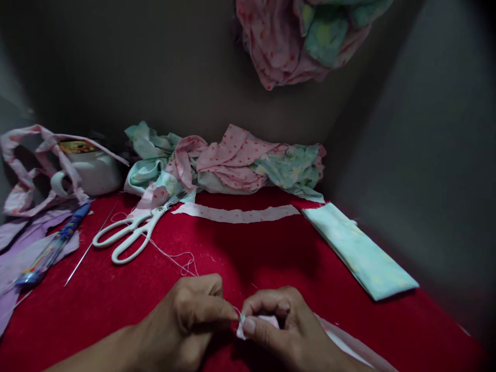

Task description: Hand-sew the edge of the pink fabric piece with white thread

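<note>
My left hand point(194, 315) is closed, its fingertips meeting the end of a pale pink fabric strip point(241, 328). A fine thread shows at those fingertips; whatever else they grip is hidden. Thumb and forefinger of my right hand point(277, 323) pinch the same strip, which passes under that hand and trails out to the lower right. Loose white thread point(182, 258) curls on the red cloth just beyond my left hand. White-handled scissors point(134, 232) lie with blades partly apart, touching fabric scraps at their tips.
A thin metal rod point(87, 250) and a blue-capped packet point(54, 253) lie left, near a white container point(93, 168). Bunched printed fabric point(236, 160) lines the back behind a curved strip point(244, 215). Folded mint cloth point(360, 250) rests right; more fabric point(279, 46) hangs above.
</note>
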Available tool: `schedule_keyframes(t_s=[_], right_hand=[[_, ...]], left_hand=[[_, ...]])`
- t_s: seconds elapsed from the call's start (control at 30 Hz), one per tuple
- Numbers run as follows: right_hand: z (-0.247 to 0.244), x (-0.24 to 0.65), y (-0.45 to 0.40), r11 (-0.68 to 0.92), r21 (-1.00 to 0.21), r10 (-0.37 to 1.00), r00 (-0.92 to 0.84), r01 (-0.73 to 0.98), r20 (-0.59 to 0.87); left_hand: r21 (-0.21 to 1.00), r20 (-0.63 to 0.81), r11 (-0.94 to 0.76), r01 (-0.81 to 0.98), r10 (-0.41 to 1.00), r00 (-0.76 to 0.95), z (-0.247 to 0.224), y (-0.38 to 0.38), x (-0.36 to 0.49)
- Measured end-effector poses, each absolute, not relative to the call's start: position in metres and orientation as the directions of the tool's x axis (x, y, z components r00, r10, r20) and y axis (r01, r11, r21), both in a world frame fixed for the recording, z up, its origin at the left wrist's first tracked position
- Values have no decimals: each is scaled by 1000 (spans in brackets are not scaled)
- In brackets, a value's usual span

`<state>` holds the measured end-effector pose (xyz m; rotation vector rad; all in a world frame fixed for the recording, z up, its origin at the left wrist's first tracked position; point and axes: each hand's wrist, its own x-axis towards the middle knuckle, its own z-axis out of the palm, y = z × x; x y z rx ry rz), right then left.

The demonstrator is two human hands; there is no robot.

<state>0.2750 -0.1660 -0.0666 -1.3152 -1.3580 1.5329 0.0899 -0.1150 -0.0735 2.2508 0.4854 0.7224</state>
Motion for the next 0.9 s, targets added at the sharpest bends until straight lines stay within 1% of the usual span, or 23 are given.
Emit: schedule_keyframes(t_s=[0.2,0.33,0.43,0.53,0.63,0.77,0.83,0.9], right_hand=[[-70,275,-164,-229,-965,943,-217,128,-253],[-68,274,-165,-226,-960,947,-194,165,-257],[-67,273,-165,-234,-954,948,-172,189,-267],[-68,273,-165,-254,-950,944,-168,183,-285],[-68,272,-165,-281,-947,938,-166,155,-305],[-67,271,-164,-266,-955,942,-177,128,-286],[-68,271,-163,-261,-959,944,-179,113,-278],[-69,272,-163,-254,-963,946,-184,94,-268]], left_hand=[[781,344,-612,129,592,729,-72,-118,94],[830,262,-520,201,682,682,-67,-122,97],[814,251,-524,251,707,661,-64,-121,96],[774,283,-563,290,717,637,-64,-118,95],[723,402,-638,263,699,591,-65,-118,95],[628,567,-768,126,563,602,-69,-122,97],[618,575,-780,102,536,619,-68,-124,97],[661,523,-737,143,588,618,-65,-123,98]])
